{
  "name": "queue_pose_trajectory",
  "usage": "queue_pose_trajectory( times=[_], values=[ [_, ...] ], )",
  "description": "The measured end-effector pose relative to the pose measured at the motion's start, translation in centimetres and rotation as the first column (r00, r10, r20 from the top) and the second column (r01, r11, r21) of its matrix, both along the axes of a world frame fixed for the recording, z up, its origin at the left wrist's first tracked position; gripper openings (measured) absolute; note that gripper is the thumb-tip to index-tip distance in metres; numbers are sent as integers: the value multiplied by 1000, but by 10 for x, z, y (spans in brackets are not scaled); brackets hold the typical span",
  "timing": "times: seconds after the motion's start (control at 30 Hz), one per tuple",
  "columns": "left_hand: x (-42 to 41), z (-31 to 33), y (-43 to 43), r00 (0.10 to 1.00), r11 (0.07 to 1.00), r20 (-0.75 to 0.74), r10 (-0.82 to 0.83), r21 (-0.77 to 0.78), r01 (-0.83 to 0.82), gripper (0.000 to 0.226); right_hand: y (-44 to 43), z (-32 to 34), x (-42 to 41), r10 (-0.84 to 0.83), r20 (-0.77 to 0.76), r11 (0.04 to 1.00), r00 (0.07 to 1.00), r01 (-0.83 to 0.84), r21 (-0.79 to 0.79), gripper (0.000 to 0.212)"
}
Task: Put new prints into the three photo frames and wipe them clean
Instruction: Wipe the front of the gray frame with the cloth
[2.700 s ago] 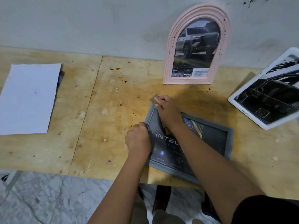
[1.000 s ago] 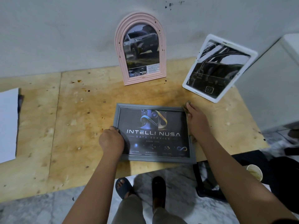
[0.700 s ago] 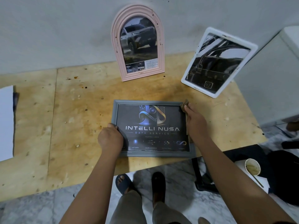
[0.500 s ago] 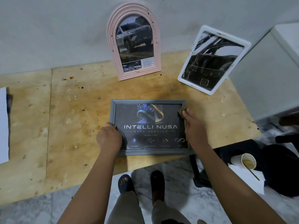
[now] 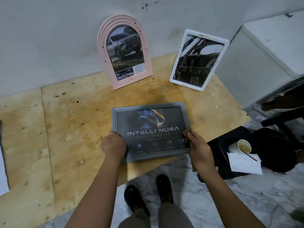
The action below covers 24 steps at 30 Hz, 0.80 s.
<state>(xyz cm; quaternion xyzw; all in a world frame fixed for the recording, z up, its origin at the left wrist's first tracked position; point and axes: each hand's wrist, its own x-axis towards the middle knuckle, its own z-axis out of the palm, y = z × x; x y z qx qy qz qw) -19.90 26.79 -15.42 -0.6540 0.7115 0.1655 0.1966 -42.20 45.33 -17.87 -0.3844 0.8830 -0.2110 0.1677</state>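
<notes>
A grey rectangular frame (image 5: 148, 106) lies flat near the front edge of the plywood table (image 5: 65, 129), with a dark "INTELLI NUSA" print in it. My left hand (image 5: 113, 145) grips its lower left corner. My right hand (image 5: 199, 149) presses a small brownish cloth (image 5: 186, 132) against the frame's right edge, low down. A pink arched frame (image 5: 125, 51) with a truck photo leans upright against the wall. To its right leans a white rectangular frame (image 5: 198, 60) with a dark print.
A black stool (image 5: 230, 145) stands right of the table, carrying a used paper cup (image 5: 241, 146) and a white napkin (image 5: 243, 163). A white cabinet (image 5: 269, 51) is at the far right. A white sheet (image 5: 2, 171) lies at the left edge. My feet stand below on marble floor.
The grey frame was turned from slanted to square. My right hand with the cloth moved from the upper left corner to the right edge, then slid down it toward the lower right.
</notes>
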Motion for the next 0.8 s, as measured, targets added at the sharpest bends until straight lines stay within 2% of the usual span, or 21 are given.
queue_pose_trajectory(
  times=[0.07, 0.1, 0.2, 0.27, 0.37, 0.43, 0.5, 0.6, 0.8],
  values=[
    [3, -1, -2, 999, 999, -10, -39, -9, 38, 25, 2, 2, 5, -1, -21, 1000, 1000, 1, -15, 52],
    [6, -2, -1, 998, 999, -61, -17, -29, 16, 25, 1, 2, 4, 5, -31, 1000, 999, -6, -26, 52],
    [16, -4, 8, 935, 984, -339, 103, -105, -146, 30, -8, 3, -3, 27, -60, 999, 998, -29, -34, 54],
    [22, -4, 14, 903, 965, -429, 18, -227, -127, 33, -18, 5, -10, 3, -73, 999, 997, -6, -38, 56],
    [27, -13, 20, 864, 948, -452, -220, -308, 80, 62, -31, 10, -17, -39, -57, 999, 998, 37, -34, 58],
    [33, -24, 27, 832, 930, -435, -344, -279, 239, 82, -37, 12, -22, -11, -66, 1000, 998, 12, 12, 58],
    [41, -35, 36, 817, 909, -404, -410, -252, 332, 91, -41, 12, -26, 40, -121, 996, 992, -30, 84, 56],
    [46, -43, 44, 817, 912, -413, -402, -261, 317, 90, -41, 9, -25, 84, -170, 987, 982, -59, 150, 55],
    [41, -45, 46, 842, 892, -344, -416, -335, 304, 73, -31, 3, -6, -79, -160, 997, 984, 74, -37, 61]
  ],
)
